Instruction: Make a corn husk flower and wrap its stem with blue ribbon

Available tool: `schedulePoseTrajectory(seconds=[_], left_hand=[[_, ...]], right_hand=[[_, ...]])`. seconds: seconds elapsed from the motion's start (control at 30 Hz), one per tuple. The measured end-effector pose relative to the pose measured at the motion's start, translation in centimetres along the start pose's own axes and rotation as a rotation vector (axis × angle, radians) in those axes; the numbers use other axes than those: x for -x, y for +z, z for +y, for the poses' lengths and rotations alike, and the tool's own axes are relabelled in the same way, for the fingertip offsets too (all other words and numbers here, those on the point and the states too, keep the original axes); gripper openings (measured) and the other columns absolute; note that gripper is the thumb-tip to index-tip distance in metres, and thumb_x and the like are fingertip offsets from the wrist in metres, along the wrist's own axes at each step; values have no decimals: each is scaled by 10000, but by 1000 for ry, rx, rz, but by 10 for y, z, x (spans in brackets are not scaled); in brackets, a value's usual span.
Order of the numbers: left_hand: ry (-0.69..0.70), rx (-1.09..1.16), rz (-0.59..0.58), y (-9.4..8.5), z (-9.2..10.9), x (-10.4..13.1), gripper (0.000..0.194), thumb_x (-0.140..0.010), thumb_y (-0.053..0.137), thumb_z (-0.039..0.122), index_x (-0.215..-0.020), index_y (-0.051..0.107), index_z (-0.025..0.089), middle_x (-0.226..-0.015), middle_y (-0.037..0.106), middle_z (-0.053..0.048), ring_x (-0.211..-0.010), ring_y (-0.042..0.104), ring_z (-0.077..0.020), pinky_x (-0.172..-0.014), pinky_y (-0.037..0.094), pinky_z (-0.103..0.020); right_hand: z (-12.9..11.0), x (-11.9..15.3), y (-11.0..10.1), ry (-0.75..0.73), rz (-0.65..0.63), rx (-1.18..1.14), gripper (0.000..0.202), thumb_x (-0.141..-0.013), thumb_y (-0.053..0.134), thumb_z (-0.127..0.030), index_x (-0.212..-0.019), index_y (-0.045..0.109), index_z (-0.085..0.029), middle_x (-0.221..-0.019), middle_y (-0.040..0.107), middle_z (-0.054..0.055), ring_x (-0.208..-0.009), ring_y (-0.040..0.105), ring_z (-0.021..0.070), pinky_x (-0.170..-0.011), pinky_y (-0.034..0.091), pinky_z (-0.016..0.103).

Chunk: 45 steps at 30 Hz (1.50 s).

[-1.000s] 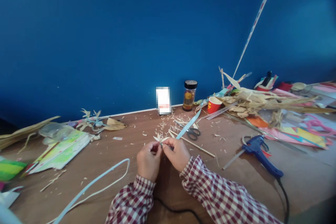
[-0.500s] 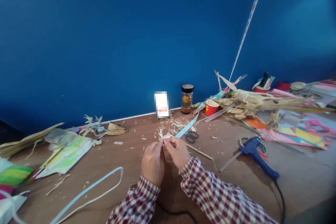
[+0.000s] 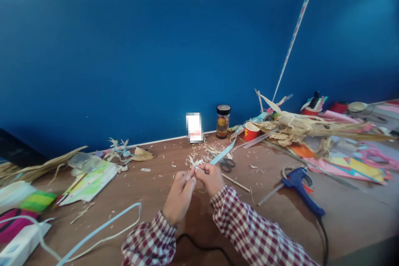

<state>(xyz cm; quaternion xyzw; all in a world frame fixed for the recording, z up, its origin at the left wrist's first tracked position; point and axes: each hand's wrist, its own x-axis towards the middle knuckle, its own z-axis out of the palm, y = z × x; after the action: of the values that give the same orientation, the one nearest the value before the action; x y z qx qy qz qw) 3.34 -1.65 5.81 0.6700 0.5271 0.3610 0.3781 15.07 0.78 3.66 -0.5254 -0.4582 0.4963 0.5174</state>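
Observation:
My left hand (image 3: 179,196) and my right hand (image 3: 212,178) meet over the middle of the table, fingertips pinched together. Between them is a small pale flower-like bunch of thin strips (image 3: 195,162), its tips spreading upward; its base is hidden by the fingers. A light blue ribbon (image 3: 225,153) runs from the fingers of my right hand back toward the right. Just beyond that hand lie dark scissors (image 3: 227,164), partly under the ribbon. A thin stick (image 3: 237,183) rests to its right.
A blue glue gun (image 3: 301,189) lies at right, its cord running forward. Behind stand a lidded jar (image 3: 222,122), a red paper cup (image 3: 251,132) and dried husks (image 3: 311,122). Pale shavings litter the table (image 3: 149,191). At left are a green-white sheet (image 3: 93,181) and a power strip (image 3: 26,243).
The view has tilted up slightly and shifted left. My left hand has rolled and its wrist has moved left, showing more of the thumb. The pale bunch shows more spread-out tips.

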Motion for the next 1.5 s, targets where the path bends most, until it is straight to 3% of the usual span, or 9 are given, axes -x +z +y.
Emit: schedulePoseTrajectory(seconds=[0.1, 0.2, 0.47, 0.67, 0.8, 0.93, 1.1, 1.23, 1.5], left_hand=[[-13, 34, -25, -8, 3, 2, 356, -847, 329, 333, -877, 634, 150, -831, 523, -46, -778, 512, -170, -743, 416, -288], [62, -67, -31, -12, 10, 4, 355, -853, 323, 326, -871, 634, 155, -847, 519, -49, -779, 503, -172, -750, 404, -294], [144, -214, -31, -12, 17, 4, 359, -855, 343, 330, -1084, 571, 173, -889, 523, -66, -846, 499, -189, -796, 396, -319], [107, -113, 108, -21, 5, -8, 355, -837, 390, 346, -677, 639, 151, -673, 561, -38, -660, 517, -163, -642, 399, -266], [-3, 72, 164, -30, -8, -17, 264, -728, 557, 375, -707, 692, 149, -649, 622, -18, -637, 541, -156, -601, 404, -232], [-152, 306, 139, -32, -10, -20, 287, -633, 651, 403, -677, 700, 124, -543, 600, -3, -527, 503, -115, -525, 399, -207], [-295, 580, 123, -29, -4, -18, 335, -579, 709, 389, -784, 696, 124, -704, 654, -35, -637, 569, -127, -616, 470, -232], [-247, 532, 109, -27, -2, -15, 366, -654, 648, 411, -871, 687, 120, -747, 666, -55, -700, 598, -161, -664, 498, -281], [12, 130, 201, -25, -2, -9, 341, -761, 528, 383, -956, 678, 147, -774, 697, -44, -681, 623, -185, -613, 501, -267]], right_hand=[[-6, -1, 1, 14, -5, 25, 206, -665, 557, -278, -723, 643, -99, -505, 555, -7, -429, 410, 84, -413, 296, 193], [-9, -3, 1, -38, -18, 89, 212, -693, 530, -287, -684, 643, -107, -519, 571, 4, -447, 442, 94, -432, 320, 201], [-9, -8, 6, -74, -2, 185, 214, -706, 517, -285, -672, 638, -112, -579, 616, 35, -527, 519, 123, -489, 380, 209], [-17, -7, 13, -89, -30, 170, 205, -712, 505, -255, -650, 640, -113, -512, 538, -2, -475, 433, 88, -443, 311, 189], [-18, -3, 16, -68, -103, 70, 179, -714, 515, -260, -659, 608, -118, -460, 444, -41, -416, 335, 62, -395, 240, 181], [-18, 1, 15, -71, -138, 43, 173, -726, 521, -268, -691, 598, -117, -469, 433, -46, -414, 309, 57, -389, 218, 179], [-27, 7, 13, -110, -140, 39, 183, -742, 528, -275, -711, 603, -112, -478, 445, -44, -423, 313, 56, -401, 228, 179], [-33, 11, 12, -165, -172, 8, 193, -760, 521, -275, -777, 628, -115, -540, 525, -17, -464, 393, 72, -437, 294, 186], [-33, 12, 12, -170, -181, 29, 188, -751, 530, -265, -762, 646, -118, -619, 613, 31, -583, 545, 131, -540, 413, 227]])
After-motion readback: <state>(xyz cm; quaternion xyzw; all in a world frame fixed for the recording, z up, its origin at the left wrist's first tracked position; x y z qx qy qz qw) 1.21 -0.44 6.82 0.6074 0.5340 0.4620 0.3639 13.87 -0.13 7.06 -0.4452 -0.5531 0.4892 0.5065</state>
